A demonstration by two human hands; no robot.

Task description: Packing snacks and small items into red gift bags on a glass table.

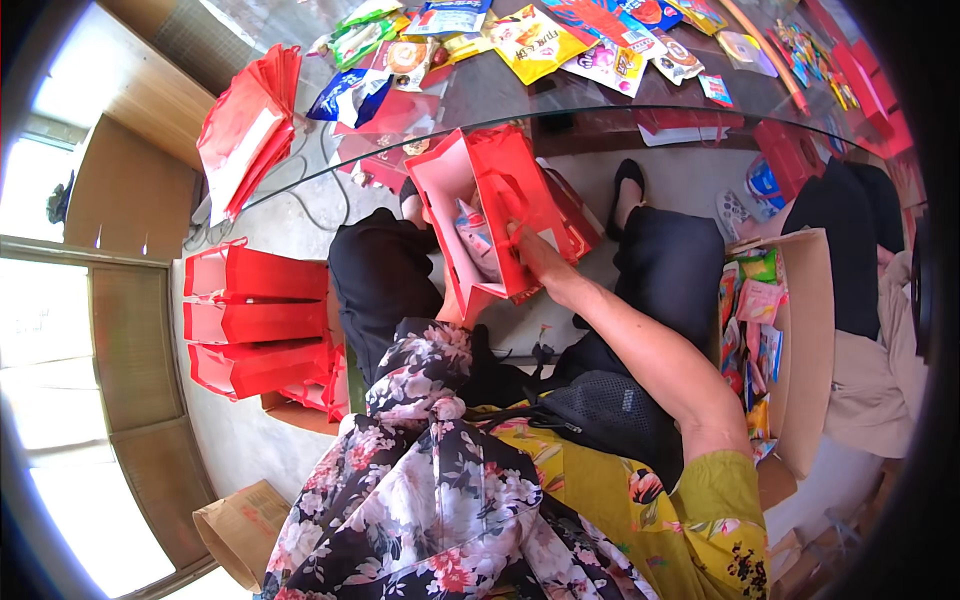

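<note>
A red paper gift bag (521,176) is held between my knees, tilted so that its pale inside faces me. In it lies a snack packet (474,234) in white, blue and pink wrapping. My left hand (453,301) is at the bag's near left side and mostly hidden behind it. My right hand (538,253) grips the right side panel near the ribbon handle. Beyond the bag, the glass tabletop (480,112) carries several snack packets, among them a yellow one (534,45) and a blue one (349,97).
Flattened red bags (251,135) stack at the table's left end. Filled-out red bags (255,322) stand on the left. To my right, an open cardboard box (806,352) holds wrapped snacks (759,300). Another person's dark-clothed leg (832,247) is beyond it. A carton (244,532) sits behind left.
</note>
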